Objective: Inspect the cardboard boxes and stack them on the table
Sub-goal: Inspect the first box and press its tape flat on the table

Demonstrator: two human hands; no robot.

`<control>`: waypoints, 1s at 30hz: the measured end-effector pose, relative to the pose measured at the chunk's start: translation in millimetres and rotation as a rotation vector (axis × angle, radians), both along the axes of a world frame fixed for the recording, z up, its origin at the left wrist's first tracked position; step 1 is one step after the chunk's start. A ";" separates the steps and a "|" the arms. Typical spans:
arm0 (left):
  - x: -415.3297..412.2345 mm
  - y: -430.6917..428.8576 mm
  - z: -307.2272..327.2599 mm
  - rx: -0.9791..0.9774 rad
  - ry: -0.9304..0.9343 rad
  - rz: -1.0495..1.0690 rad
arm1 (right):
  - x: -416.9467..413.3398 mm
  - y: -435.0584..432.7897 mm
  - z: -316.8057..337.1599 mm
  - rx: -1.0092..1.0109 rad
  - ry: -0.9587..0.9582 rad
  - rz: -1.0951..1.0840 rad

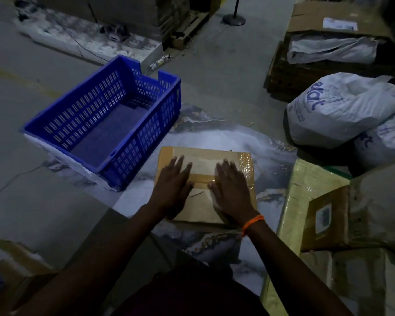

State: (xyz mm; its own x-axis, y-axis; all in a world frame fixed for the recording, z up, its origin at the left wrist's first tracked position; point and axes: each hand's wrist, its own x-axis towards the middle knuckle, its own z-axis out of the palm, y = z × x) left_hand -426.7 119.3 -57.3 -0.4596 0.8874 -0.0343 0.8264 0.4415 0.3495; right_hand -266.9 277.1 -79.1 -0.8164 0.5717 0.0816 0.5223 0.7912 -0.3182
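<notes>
View: looking down from head height at a dimly lit work area.
Task item: a flat, brown, rectangular cardboard box (205, 156) sealed with clear glossy tape lies on a white and grey marble-patterned table top (217, 137), near its middle.
Left hand (172, 185): it lies palm down on the left half of the box's top, fingers straight and slightly spread, gripping nothing.
Right hand (232, 190): it lies palm down on the right half of the same top, fingers straight, gripping nothing; the thumbs of the two hands are close together.
Wrist: an orange thread band (252, 223) circles the right wrist.
Left of the box: a blue slotted plastic crate (89, 103) stands just beside it, its near corner on the table top.
Right of the box: a long package in yellowish wrap (301, 179) lies along the table edge, with a brown cardboard carton bearing a white label (356, 215) resting against it.
Far right: a white woven sack with blue lettering (342, 110) sits on the floor, well apart from the box.
</notes>
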 end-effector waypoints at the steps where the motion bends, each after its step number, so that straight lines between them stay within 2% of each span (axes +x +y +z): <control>1: 4.0 4.2 -1.5 -0.025 0.012 -0.054 | -6.2 -3.8 -1.1 -0.013 -0.051 0.022; 3: 7.4 7.4 -8.0 -0.070 0.060 -0.108 | -13.6 -9.1 -1.9 -0.026 -0.104 0.026; 9: 6.8 8.7 -15.9 -0.090 0.088 -0.100 | -13.2 -10.9 -3.8 -0.031 -0.104 0.012; 15: 9.6 6.4 -15.6 -0.120 0.064 -0.099 | -9.1 -10.1 0.3 -0.078 -0.108 0.038; 23: 48.0 -62.3 -17.5 -0.092 -0.037 -0.131 | 66.6 -56.5 -5.1 -0.071 -0.032 0.096; 30: 49.8 -81.4 -28.4 -0.040 0.064 -0.184 | 85.4 -65.4 -15.7 0.033 -0.014 0.097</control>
State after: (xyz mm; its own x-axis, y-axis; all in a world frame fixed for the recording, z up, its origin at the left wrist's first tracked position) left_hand -376.9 37.9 -85.7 -0.2923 0.9551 -0.0472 0.9144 0.2936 0.2788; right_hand -181.4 211.7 -94.8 -0.8691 0.4869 0.0870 0.4467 0.8483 -0.2844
